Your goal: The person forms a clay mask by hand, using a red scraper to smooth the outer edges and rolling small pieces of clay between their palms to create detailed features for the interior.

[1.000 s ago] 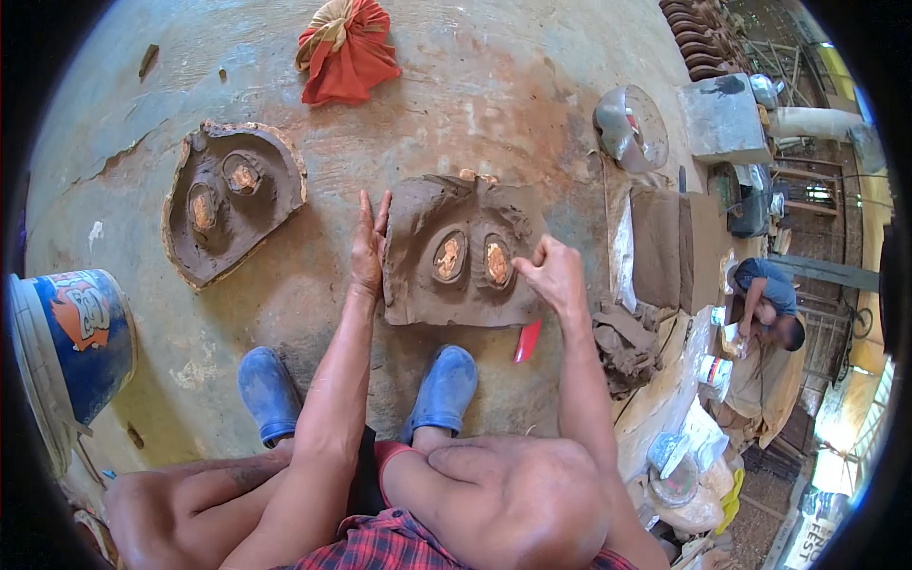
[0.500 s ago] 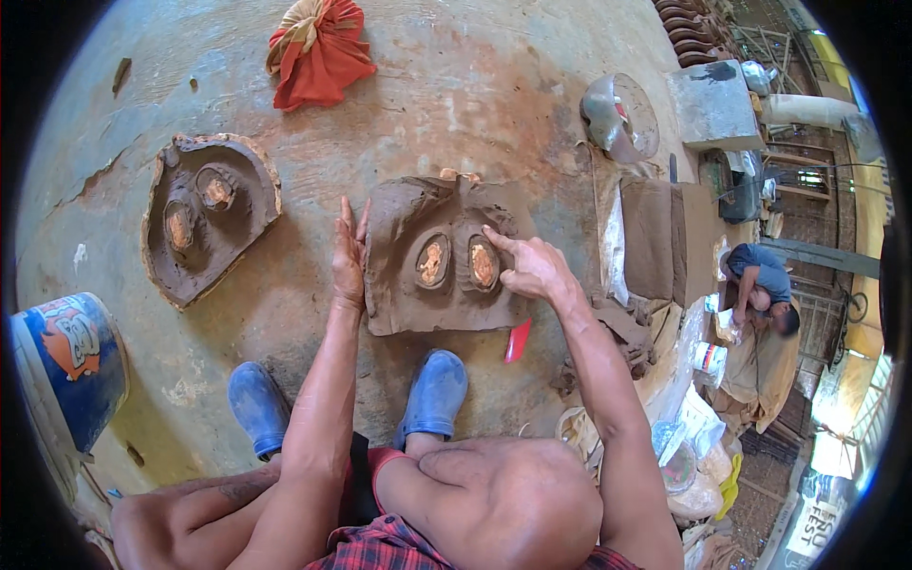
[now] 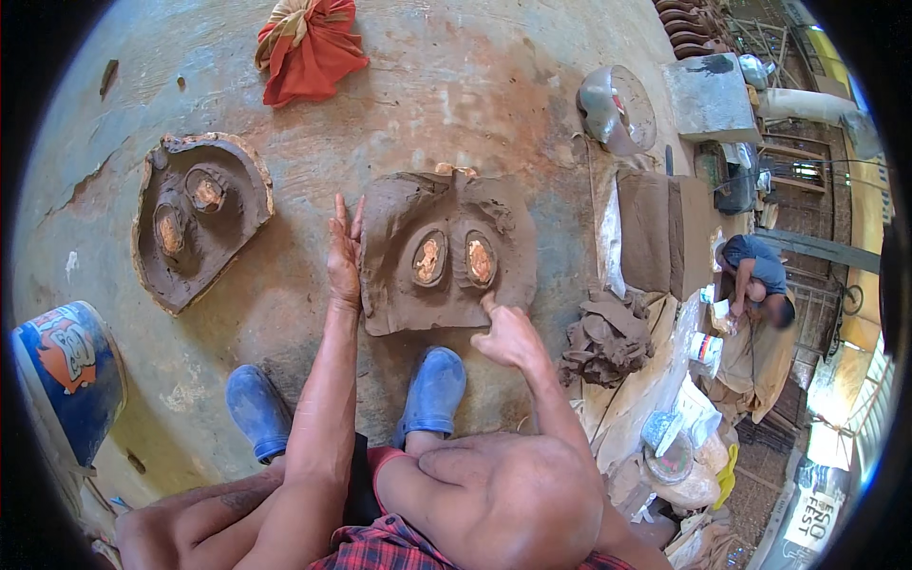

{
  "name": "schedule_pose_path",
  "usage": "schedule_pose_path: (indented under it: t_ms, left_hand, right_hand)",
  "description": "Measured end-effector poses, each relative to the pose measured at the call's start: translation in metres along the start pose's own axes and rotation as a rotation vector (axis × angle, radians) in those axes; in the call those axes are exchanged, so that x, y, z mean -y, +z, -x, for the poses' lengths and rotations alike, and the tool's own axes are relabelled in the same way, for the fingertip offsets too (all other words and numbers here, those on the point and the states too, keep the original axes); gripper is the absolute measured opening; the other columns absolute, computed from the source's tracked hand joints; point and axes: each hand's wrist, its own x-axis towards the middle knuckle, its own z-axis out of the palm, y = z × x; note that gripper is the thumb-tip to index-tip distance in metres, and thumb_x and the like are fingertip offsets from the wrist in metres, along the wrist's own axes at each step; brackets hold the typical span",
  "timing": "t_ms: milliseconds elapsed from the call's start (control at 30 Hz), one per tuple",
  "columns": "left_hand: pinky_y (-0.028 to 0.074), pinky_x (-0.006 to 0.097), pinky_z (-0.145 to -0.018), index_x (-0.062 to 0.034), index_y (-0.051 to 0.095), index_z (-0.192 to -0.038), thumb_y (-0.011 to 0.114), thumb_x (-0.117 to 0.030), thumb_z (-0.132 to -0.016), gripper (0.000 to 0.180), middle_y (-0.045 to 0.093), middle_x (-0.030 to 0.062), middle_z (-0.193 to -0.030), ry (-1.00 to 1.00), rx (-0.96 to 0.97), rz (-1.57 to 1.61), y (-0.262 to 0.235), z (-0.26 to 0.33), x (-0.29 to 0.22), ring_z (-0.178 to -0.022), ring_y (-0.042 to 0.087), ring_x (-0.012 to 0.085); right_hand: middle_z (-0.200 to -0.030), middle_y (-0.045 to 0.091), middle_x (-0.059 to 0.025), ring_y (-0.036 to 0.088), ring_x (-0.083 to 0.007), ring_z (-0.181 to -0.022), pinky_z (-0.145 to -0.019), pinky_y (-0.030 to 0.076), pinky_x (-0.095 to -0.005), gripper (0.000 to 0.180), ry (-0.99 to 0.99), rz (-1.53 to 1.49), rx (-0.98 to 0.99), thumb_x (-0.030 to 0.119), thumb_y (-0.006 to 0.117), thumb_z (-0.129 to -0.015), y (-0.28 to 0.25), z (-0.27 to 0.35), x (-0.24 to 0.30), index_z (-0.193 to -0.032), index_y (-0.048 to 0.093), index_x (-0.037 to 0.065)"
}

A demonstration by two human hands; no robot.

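Observation:
A slab of wet brown clay (image 3: 399,302) lies pressed over a form on the floor in front of me. Two raised oval rims stand in it, each around a patch of orange-tan surface (image 3: 479,260). My left hand (image 3: 345,255) rests along the slab's left edge, fingers stretched upward and holding nothing. My right hand (image 3: 511,334) is at the lower right of the slab. Its index finger points out and touches the clay just below the right oval, while its other fingers are curled and partly hidden.
A second clay-lined mould (image 3: 204,252) lies to the left, above a blue bucket (image 3: 81,370). Farther off are a red cloth bundle (image 3: 313,57) and a metal bowl (image 3: 608,109). Clay scraps (image 3: 608,342) and a clay block (image 3: 646,228) sit at right; another person (image 3: 755,271) crouches beyond.
My right hand has moved down from the upper right of the right oval to below it. The red piece near the slab's lower edge is now out of sight. My left hand stays at the edge.

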Motion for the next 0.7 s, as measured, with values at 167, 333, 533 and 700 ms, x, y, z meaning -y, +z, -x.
schedule_pose_path:
  t_ms: [167, 333, 533, 700]
  left_hand:
    - [0.032, 0.043, -0.127, -0.0166, 0.000, -0.172, 0.033, -0.055, -0.113, 0.078, 0.023, 0.0167, -0.174, 0.004, 0.003, 0.048, -0.011, -0.002, -0.007, -0.155, 0.035, 0.0307]
    - [0.026, 0.041, -0.129, -0.0120, 0.005, -0.171, 0.030, -0.054, -0.114, 0.076, 0.022, 0.0191, -0.174, -0.007, -0.036, -0.055, 0.006, 0.004, -0.012, -0.157, 0.032, 0.0303]
    - [0.022, 0.039, -0.130, -0.0081, 0.005, -0.171, 0.032, -0.044, -0.114, 0.072, 0.021, 0.0184, -0.175, -0.001, -0.038, -0.018, -0.001, 0.001, -0.010, -0.159, 0.028, 0.0278]
    - [0.033, 0.031, -0.122, -0.0126, 0.003, -0.172, 0.038, -0.047, -0.114, 0.076, 0.025, 0.0174, -0.174, 0.027, 0.005, -0.110, -0.014, -0.001, -0.008, -0.151, 0.040, 0.0250]
  right_hand:
    - [-0.081, 0.075, -0.0202, 0.077, -0.0289, -0.079, -0.075, 0.060, -0.0421, 0.033, -0.173, -0.370, -0.078, 0.029, 0.071, -0.090, -0.017, 0.019, 0.029, -0.109, 0.077, 0.002]
    - [-0.069, 0.071, -0.0109, 0.071, -0.0149, -0.058, -0.059, 0.055, -0.0358, 0.032, 0.059, -0.719, -0.196, 0.025, 0.070, -0.101, -0.056, -0.005, 0.013, -0.088, 0.069, -0.003]
    - [-0.073, 0.073, -0.0127, 0.072, -0.0169, -0.061, -0.062, 0.057, -0.0358, 0.022, -0.147, -0.556, -0.233, 0.007, 0.063, -0.095, -0.056, -0.049, 0.013, -0.110, 0.072, -0.005]
    - [-0.080, 0.074, -0.0192, 0.075, -0.0306, -0.073, -0.076, 0.059, -0.0423, 0.065, -0.145, -0.471, -0.106, 0.011, 0.055, -0.087, -0.061, -0.066, 0.040, -0.151, 0.052, -0.001]
